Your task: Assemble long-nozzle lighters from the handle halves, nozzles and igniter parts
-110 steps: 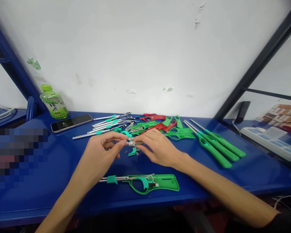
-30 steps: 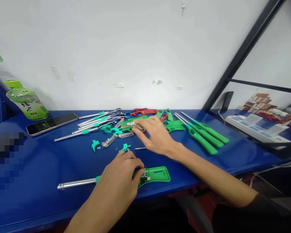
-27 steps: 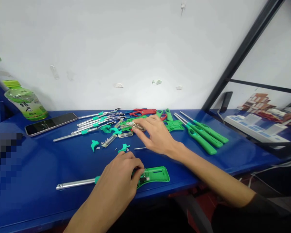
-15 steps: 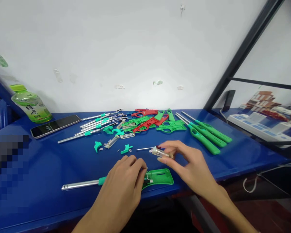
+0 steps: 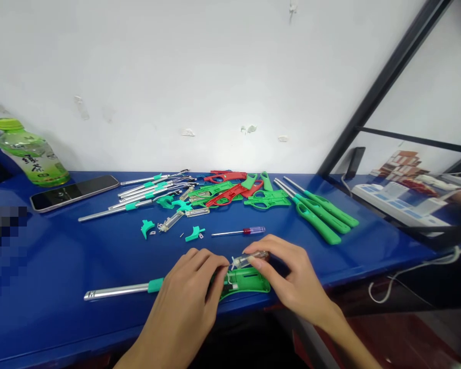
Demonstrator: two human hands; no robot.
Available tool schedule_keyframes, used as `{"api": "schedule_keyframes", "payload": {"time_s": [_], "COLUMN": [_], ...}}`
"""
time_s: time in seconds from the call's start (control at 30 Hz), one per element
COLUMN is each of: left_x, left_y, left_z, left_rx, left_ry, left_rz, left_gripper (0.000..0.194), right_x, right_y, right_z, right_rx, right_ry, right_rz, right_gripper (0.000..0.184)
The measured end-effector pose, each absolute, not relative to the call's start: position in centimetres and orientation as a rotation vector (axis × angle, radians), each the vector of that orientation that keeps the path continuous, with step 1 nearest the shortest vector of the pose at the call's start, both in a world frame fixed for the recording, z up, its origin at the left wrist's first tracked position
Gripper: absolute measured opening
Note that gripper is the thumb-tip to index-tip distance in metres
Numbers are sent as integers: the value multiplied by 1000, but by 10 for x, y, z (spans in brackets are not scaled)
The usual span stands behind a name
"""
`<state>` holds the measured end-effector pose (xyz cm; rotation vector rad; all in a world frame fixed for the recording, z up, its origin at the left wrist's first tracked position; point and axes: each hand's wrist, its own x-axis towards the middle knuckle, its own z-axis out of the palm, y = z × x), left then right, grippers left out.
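Note:
My right hand pinches a clear lighter fuel tank between thumb and fingers, above the open green lighter half-shell. The tank's white valve end points left, close to my left fingertips. My left hand lies over the middle of the same shell, its thumb and forefinger pressed together; what they pinch is too small to make out. From the shell's left end sticks a silver lighter barrel with a teal collar. A thin white tube and a dark part show inside the shell; my left hand hides the rest.
Behind my hands lies a screwdriver. Teal triggers, spare tanks, barrels and green and red half-shells lie farther back. Green lighters are at right; a phone and bottle at left.
My right hand has brought the fuel tank down and left, over the shell and up to my left fingertips. The screwdriver handle is now uncovered. The view has shifted slightly.

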<state>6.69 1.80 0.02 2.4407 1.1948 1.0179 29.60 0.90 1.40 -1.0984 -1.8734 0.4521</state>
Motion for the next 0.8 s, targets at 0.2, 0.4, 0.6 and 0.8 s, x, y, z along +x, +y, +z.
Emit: {"api": "schedule_keyframes", "payload": {"time_s": [0.2, 0.4, 0.6, 0.8], "left_x": [68, 67, 68, 68], "left_y": [19, 18, 19, 21], "left_z": [1, 1, 0, 2], "left_rx": [2442, 2449, 2456, 2440], "left_ry": [1192, 1184, 1180, 1175], "left_rz": [1020, 1030, 1027, 1041], "left_gripper": [21, 22, 22, 22], "right_x": [296, 298, 299, 300], "right_y": [9, 10, 10, 11], "right_z": [13, 12, 12, 10], "right_rx": [-1092, -1070, -1063, -1068], "right_ry": [-1887, -1900, -1918, -1957], "right_rz": [428, 469, 465, 425], "right_gripper": [11, 13, 14, 15]}}
